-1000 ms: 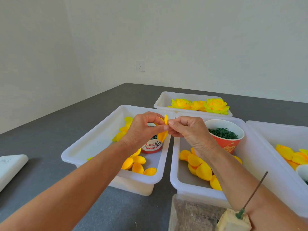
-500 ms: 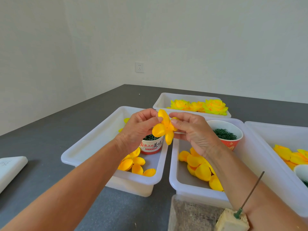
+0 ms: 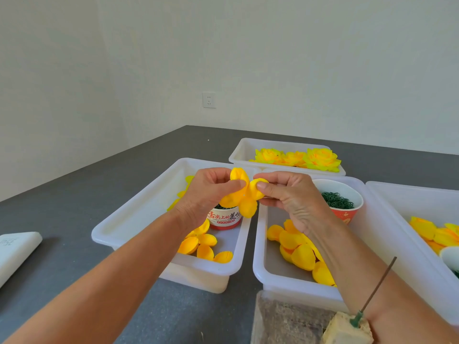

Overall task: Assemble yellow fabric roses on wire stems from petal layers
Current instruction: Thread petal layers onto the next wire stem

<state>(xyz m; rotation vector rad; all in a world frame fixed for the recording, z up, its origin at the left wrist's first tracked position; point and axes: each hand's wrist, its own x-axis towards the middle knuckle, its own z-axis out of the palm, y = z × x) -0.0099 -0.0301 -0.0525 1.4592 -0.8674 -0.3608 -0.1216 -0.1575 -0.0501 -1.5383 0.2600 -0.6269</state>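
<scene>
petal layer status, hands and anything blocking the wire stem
Both hands, left and right, pinch the petal layer, held spread above the trays. Wire stem stands bare in its foam block, lower right. Nothing blocking it.

The petal layer (image 3: 244, 194) looks like matt yellow cloth; the tubs (image 3: 139, 217) are smooth, glossy white plastic on a matt grey counter (image 3: 74, 194).

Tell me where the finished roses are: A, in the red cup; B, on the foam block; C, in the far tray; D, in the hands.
C: the finished roses lie in the far tray, while the hands pinch only a petal layer.
</scene>
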